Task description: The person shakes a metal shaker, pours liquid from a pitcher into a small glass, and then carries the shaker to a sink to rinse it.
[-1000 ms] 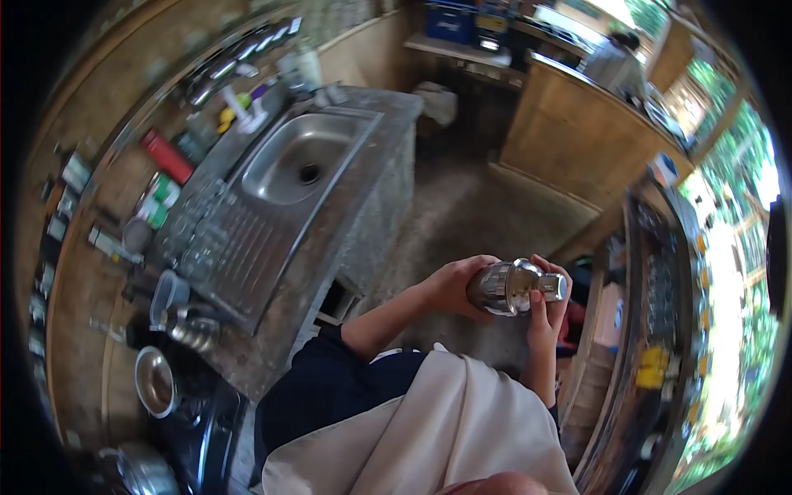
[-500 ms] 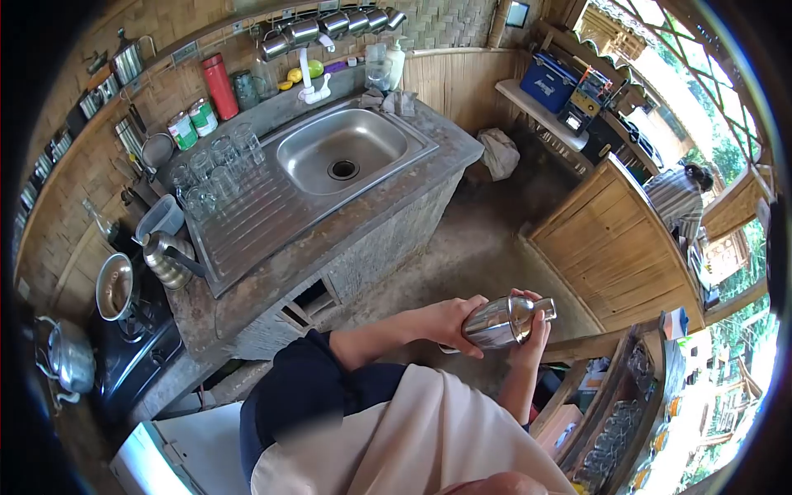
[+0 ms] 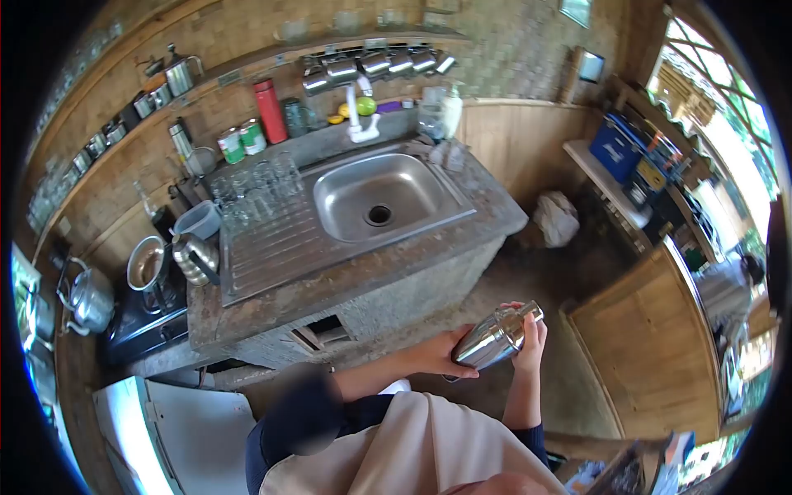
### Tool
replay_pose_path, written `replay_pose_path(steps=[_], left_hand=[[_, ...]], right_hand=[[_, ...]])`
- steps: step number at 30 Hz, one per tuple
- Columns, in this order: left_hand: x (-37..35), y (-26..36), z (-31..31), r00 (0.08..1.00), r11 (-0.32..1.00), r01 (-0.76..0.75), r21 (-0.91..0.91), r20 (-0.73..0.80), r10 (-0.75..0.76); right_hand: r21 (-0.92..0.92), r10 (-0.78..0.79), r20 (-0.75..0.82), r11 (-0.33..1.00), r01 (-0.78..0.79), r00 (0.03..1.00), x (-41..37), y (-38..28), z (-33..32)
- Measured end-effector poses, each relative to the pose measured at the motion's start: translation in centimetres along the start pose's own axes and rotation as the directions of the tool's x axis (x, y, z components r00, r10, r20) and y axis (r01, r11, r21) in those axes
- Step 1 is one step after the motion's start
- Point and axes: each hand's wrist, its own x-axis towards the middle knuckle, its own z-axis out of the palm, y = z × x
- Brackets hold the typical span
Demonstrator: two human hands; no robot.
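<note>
A shiny metal cocktail shaker (image 3: 488, 338) is held between both hands in front of the beige apron (image 3: 462, 441). My left hand (image 3: 445, 353) is closed round its wider lower end, thumb and fingers on either side. Its capped narrow end points up and to the right, where my right hand (image 3: 529, 337) grips the top part with bent fingers. The shaker lies tilted over the floor, just off the front edge of the concrete counter (image 3: 412, 266).
A steel sink (image 3: 375, 198), upturned glasses (image 3: 257, 190), a kettle (image 3: 195, 257) and a stove (image 3: 144, 330) line the counter side. A white fridge (image 3: 202, 429) stands lower left. A wooden partition (image 3: 648, 346) is at right, with another person (image 3: 726, 289) behind it.
The view has shifted, so the counter and sink appear lower and further right. Both hands still hold the shaker, which now tilts more upward at its capped end.
</note>
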Motion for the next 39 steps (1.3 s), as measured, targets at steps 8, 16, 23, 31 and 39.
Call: replay_pose_path(steps=[8, 16, 23, 31, 39], left_hand=[[2.3, -2.9, -13.0, 0.92, 0.99, 0.102, -0.096, -0.368, -0.131], [8.5, -5.0, -26.3, 0.861, 0.956, -0.15, -0.251, -0.509, 0.002], [14.2, -10.2, -33.7, 0.703, 0.825, -0.211, -0.525, -0.668, -0.245], [17.8, -17.5, -37.7, 0.537, 0.579, -0.534, -0.616, -0.776, -0.33], [16.8, -18.4, -39.1, 0.577, 0.428, -0.511, -0.745, -0.667, -0.471]], right_hand=[[-0.043, 0.09, 0.184, 0.996, -0.083, 0.979, 14.8, 6.5, 9.1], [-0.287, 0.418, 0.171, 0.887, -0.361, 0.892, 30.1, 8.2, 17.3], [-0.461, 0.432, 0.428, 0.86, -0.219, 0.794, 44.7, 15.7, 20.7], [-0.487, 0.125, 0.493, 0.86, 0.154, 0.861, 57.2, 28.3, 26.2], [-0.231, 0.015, 0.584, 0.962, 0.148, 0.812, 57.0, 31.6, 26.8]])
